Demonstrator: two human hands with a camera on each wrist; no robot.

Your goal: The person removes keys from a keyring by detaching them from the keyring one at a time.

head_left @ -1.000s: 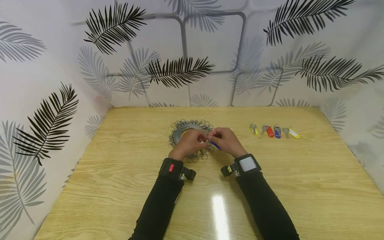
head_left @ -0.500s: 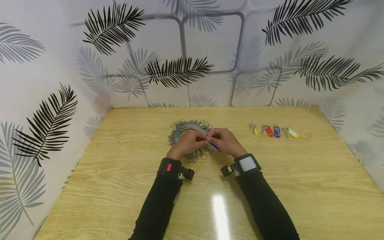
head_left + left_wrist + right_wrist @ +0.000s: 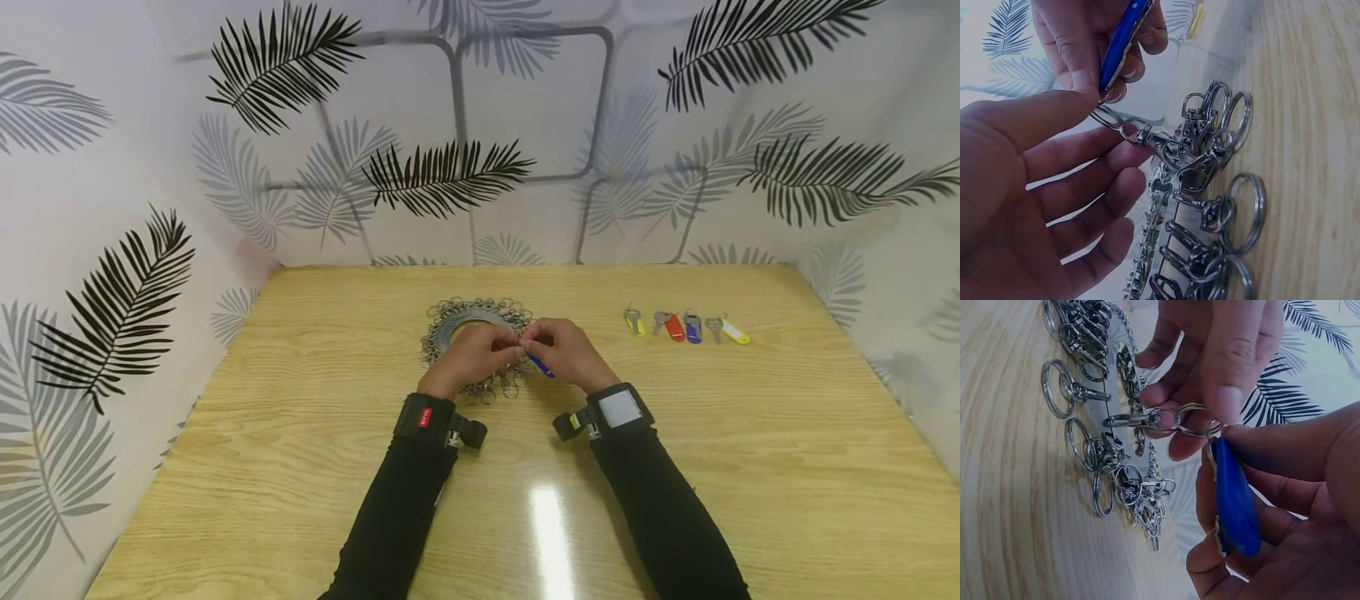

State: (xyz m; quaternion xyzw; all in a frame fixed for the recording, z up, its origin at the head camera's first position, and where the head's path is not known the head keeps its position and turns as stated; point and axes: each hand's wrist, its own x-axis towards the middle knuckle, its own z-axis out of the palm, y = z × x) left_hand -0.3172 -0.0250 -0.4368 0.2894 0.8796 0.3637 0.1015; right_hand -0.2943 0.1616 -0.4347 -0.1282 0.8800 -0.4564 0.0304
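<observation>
My left hand (image 3: 472,358) pinches a split key ring (image 3: 1192,419) between thumb and fingers. A swivel clasp (image 3: 1132,420) links that ring to a round silver band (image 3: 447,329) hung with several clasps and rings. Facing it, my right hand (image 3: 568,352) grips a blue key tag (image 3: 1235,494) with thumb and fingertips. The tag's small wire loop (image 3: 1214,429) meets the split ring right at both thumbs. A metal key (image 3: 1221,537) shows partly behind the tag, its rest hidden. In the left wrist view, the blue tag stands tilted above the ring.
On the wooden table (image 3: 300,467), to the right, lie a yellow tag (image 3: 634,325), a red tag (image 3: 674,328), another blue tag (image 3: 693,333) and a pale yellow tag (image 3: 735,333), with keys. A leaf-patterned wall (image 3: 525,217) rises behind the table.
Both hands stay together at the ring and blue tag, with only slight finger shifts. The left wrist has moved a little to the left.
</observation>
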